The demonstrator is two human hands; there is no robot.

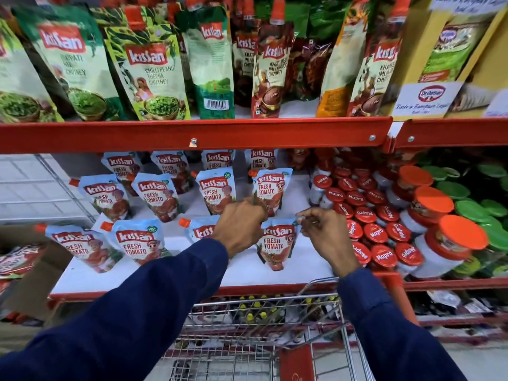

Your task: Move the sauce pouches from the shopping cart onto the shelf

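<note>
A light-blue tomato sauce pouch [276, 244] stands upright near the front of the white shelf [192, 273]. My left hand [239, 226] grips its top left corner. My right hand [323, 233] pinches its top right corner with thumb and forefinger. Several more identical pouches stand in rows on the shelf to the left and behind, such as one pouch [137, 240] at the front left. The wire shopping cart [247, 325] sits below the shelf edge, between my arms; no pouches show in the part of it that I see.
Red-capped jars [368, 215] crowd the shelf right of the held pouch, with orange-lidded [461, 235] and green-lidded jars further right. Chutney pouches [154, 70] fill the upper shelf above a red rail [192, 133]. A cardboard box [35, 273] stands at the left.
</note>
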